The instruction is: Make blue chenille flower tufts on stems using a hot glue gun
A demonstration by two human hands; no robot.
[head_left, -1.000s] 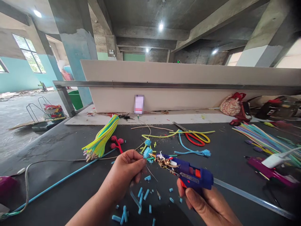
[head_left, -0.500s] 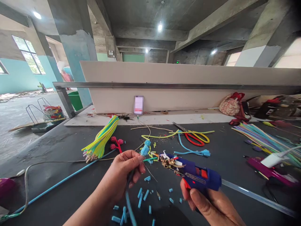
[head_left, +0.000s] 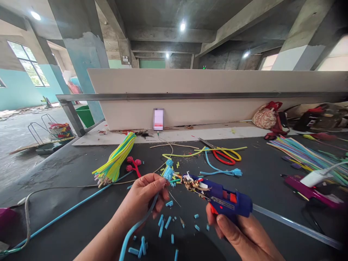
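Grip (head_left: 240,233) (right) around glue gun (head_left: 217,188)

Dark tabletop (head_left: 67,170), scattered short blue pieces (head_left: 161,228), scissors (head_left: 210,146), yellow-green bundle (head_left: 116,159), purple power strip (head_left: 315,193)

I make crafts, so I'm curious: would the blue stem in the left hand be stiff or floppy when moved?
Probably bendy: the blue stem curves smoothly below the left hand. Likely light, too, being so thin.
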